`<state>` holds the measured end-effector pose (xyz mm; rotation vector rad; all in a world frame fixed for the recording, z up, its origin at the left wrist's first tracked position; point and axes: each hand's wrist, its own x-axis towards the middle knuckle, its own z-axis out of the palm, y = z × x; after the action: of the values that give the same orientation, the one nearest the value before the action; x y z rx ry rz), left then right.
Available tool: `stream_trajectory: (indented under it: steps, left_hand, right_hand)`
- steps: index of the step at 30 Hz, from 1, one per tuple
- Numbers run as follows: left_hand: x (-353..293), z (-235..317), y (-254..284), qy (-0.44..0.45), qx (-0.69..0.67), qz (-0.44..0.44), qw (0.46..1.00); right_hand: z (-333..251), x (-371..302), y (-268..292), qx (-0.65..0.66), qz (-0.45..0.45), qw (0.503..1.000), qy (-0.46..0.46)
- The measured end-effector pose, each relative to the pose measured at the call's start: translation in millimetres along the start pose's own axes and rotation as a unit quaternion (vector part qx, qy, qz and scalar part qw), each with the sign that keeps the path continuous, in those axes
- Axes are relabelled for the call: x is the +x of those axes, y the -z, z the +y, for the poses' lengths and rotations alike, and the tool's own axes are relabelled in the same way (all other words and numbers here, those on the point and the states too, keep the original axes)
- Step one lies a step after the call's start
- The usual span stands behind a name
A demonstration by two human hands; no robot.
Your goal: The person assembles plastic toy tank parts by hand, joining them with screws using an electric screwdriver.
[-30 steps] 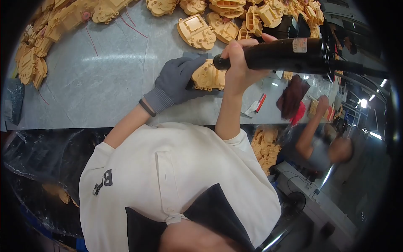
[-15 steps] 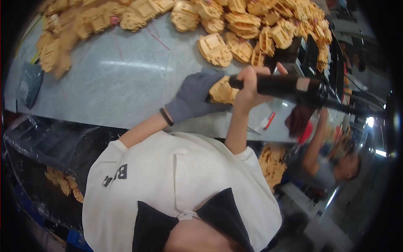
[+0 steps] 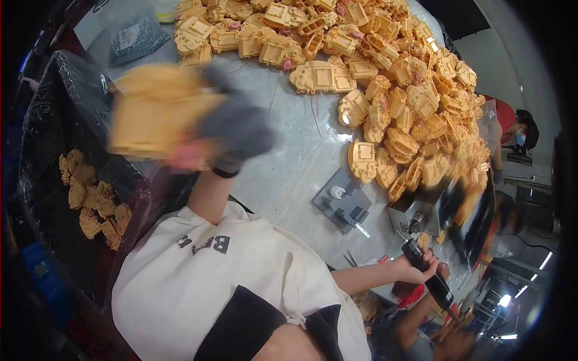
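My left hand [image 3: 241, 126], in a grey glove, is smeared by motion. It grips a yellow plastic housing [image 3: 150, 114] with a pink part at its lower edge, held up near the table's left edge beside a black-lined bin [image 3: 66, 120]. My right hand [image 3: 418, 268], bare, is wrapped round a black electric screwdriver [image 3: 430, 277] at the right, its tip toward a metal box [image 3: 430, 210]. Between the hands on the table stands a dark grey fixture [image 3: 343, 201] with a small white piece on it, bare of any housing.
A large heap of yellow housings [image 3: 415, 102] covers the far and right side of the grey table [image 3: 277, 180]. A bag of screws [image 3: 138, 39] lies far left. Several housings [image 3: 99, 204] lie in the bin. A co-worker's arm [image 3: 415, 319] shows at lower right.
My left hand has lifted the housing away from the middle of the table to the left. My right hand has drawn the screwdriver back to the right and down. The view has turned.
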<state>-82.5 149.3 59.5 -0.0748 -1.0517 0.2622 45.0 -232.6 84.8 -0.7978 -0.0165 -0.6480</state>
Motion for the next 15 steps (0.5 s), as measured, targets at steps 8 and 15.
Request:
stream_trajectory:
  steps: [8, 15]
  left_hand:
    - [16.3, 90.8, -37.4, 0.027, 0.898, 0.219, 0.380]
    - [-16.2, 203.2, 55.2, 0.119, 0.847, 0.453, -0.254]
  right_hand:
    - [16.0, -14.2, 6.2, -0.074, 0.037, 0.996, -0.010]
    - [16.2, -10.5, 11.6, -0.062, 0.005, 0.997, -0.045]
